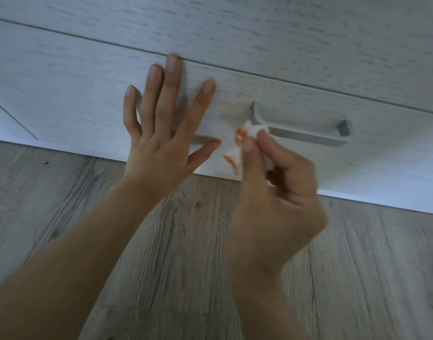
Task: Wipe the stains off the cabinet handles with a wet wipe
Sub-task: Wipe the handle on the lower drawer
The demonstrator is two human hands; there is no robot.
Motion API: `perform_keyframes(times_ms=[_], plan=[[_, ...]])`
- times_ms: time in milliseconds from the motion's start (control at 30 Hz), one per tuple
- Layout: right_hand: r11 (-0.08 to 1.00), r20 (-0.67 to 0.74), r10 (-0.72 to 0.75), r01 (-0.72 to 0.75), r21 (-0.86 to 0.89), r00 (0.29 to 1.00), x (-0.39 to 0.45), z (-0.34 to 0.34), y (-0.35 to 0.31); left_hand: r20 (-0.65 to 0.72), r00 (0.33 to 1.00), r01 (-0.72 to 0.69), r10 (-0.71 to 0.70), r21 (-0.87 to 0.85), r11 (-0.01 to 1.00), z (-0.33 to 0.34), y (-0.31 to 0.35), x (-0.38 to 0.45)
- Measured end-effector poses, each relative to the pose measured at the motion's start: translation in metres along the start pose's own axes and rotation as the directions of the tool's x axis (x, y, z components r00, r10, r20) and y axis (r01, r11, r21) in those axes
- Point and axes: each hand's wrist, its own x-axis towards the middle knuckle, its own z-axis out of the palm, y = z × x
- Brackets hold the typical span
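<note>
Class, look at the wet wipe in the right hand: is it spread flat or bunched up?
Bunched up. The wet wipe is crumpled between the right hand's thumb and fingers, showing orange stains, beside the grey handle.

matt grey handle [306,133], wood-grain cabinet front [87,89]

A pale whitewashed wood-grain cabinet front [308,45] fills the upper part, split by a thin dark seam into 2 panels. Below it lies grey wood-look plank flooring [161,241] under soft, dim, even light.
</note>
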Motion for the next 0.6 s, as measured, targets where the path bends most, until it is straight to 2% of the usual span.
perform_keyframes(times_ms=[133, 267, 367, 600], plan=[[0.973, -0.031, 0.223, -0.220, 0.076, 0.974, -0.010, 0.021, -0.009, -0.026, 0.999, -0.025, 0.025, 0.004, 1.000, 0.002, -0.003, -0.003], [0.840, -0.121, 0.518, -0.478, 0.255, 0.847, -0.008, 0.033, -0.015, -0.046, 0.997, -0.057, 0.058, 0.042, 0.998, 0.003, -0.009, -0.003], [0.786, -0.158, 0.584, -0.507, 0.353, 0.796, 0.001, 0.040, -0.021, -0.060, 0.997, -0.053, 0.056, 0.037, 0.998, 0.005, -0.008, -0.002], [0.767, -0.183, 0.601, -0.496, 0.407, 0.778, 0.007, 0.039, -0.024, -0.028, 0.998, -0.050, 0.051, 0.037, 0.998, 0.001, -0.008, -0.002]])
